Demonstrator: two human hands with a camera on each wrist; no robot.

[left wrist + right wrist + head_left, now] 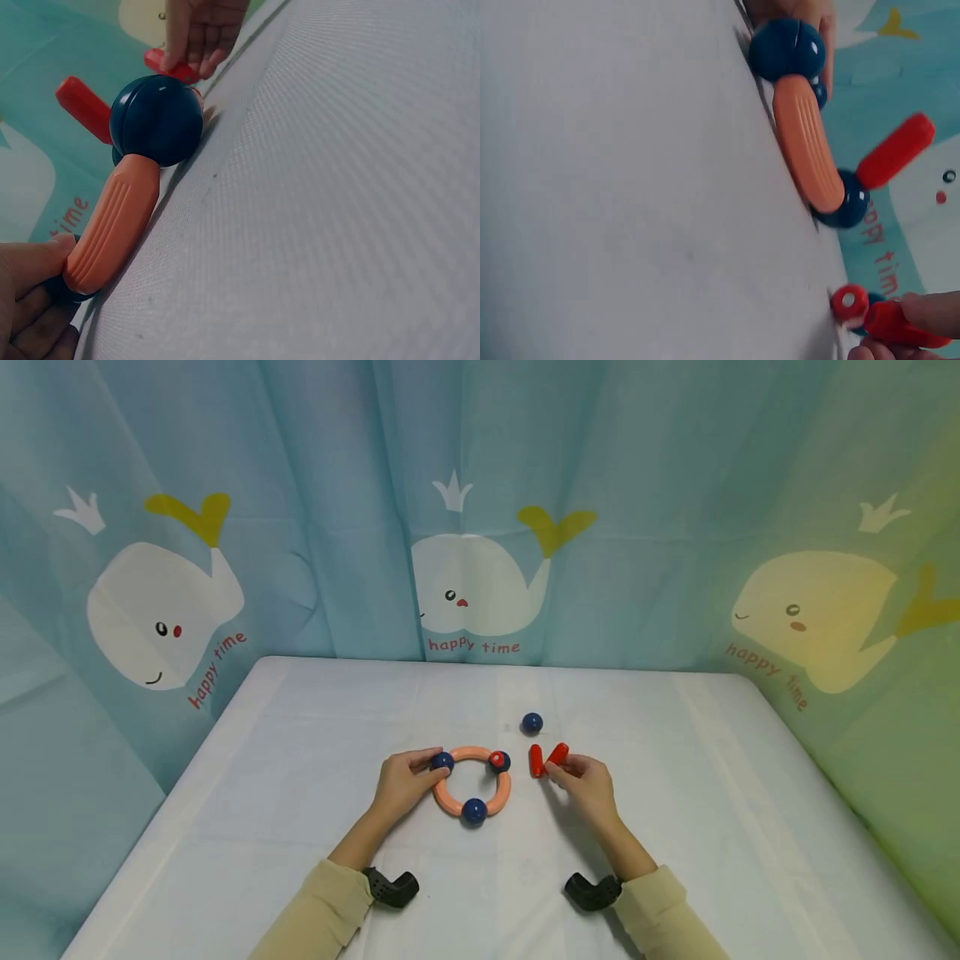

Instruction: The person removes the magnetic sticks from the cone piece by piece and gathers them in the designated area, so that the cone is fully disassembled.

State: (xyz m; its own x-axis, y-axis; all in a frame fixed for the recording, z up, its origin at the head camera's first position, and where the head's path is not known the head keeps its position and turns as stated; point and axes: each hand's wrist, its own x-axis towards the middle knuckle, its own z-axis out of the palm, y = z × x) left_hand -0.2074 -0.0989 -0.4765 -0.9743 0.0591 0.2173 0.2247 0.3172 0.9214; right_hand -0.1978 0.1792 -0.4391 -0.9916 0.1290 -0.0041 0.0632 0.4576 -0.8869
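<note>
A flat ring (471, 752) of curved orange rods joined by navy balls lies on the table. My left hand (405, 783) holds it by the left ball (442, 762), thumb and fingers on either side. One red rod (84, 110) stands up from the ring's back right ball (504, 767). In my right hand (588, 785), a second red rod (558, 753) is pinched between thumb and fingers, just right of the ring. Beside it on the table is a third red rod (536, 761), its round end facing the right wrist camera.
A loose navy ball (532, 722) sits behind the red rods. The white table (300, 877) is backed by a blue curtain (337, 527) with whale prints. Black wrist devices (393, 890) are strapped near both sleeves.
</note>
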